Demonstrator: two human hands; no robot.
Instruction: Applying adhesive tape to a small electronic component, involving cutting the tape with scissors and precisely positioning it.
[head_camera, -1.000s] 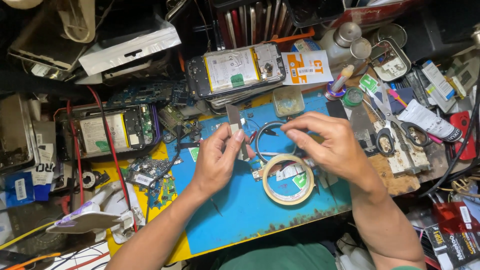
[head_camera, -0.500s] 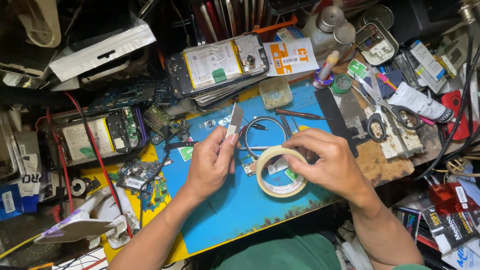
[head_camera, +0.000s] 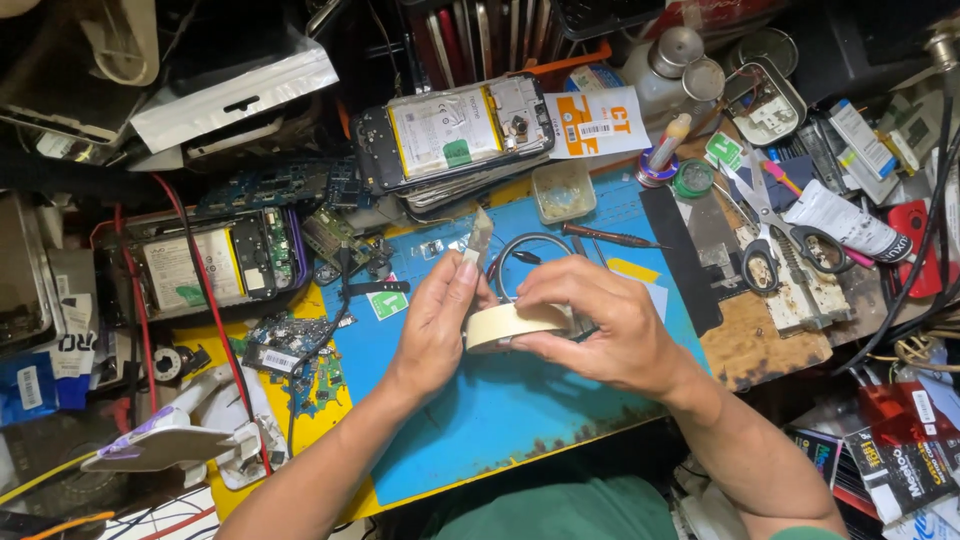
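Working over the blue repair mat (head_camera: 480, 420), we are gripping a roll of cream masking tape (head_camera: 515, 324) just above its middle with our right hand (head_camera: 600, 335), fingers curled around the rim, while our left hand (head_camera: 440, 320) is pinching the pulled-up tape strip (head_camera: 478, 238).

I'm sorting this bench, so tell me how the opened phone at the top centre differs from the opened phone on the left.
The opened phone with a pale battery at top centre lies tilted on a stack of other flat devices; the opened phone with a dark frame on the left lies lower, level among loose circuit boards. A red wire crosses the left one; nothing crosses the top one. Both lie back-off, with battery and board exposed.
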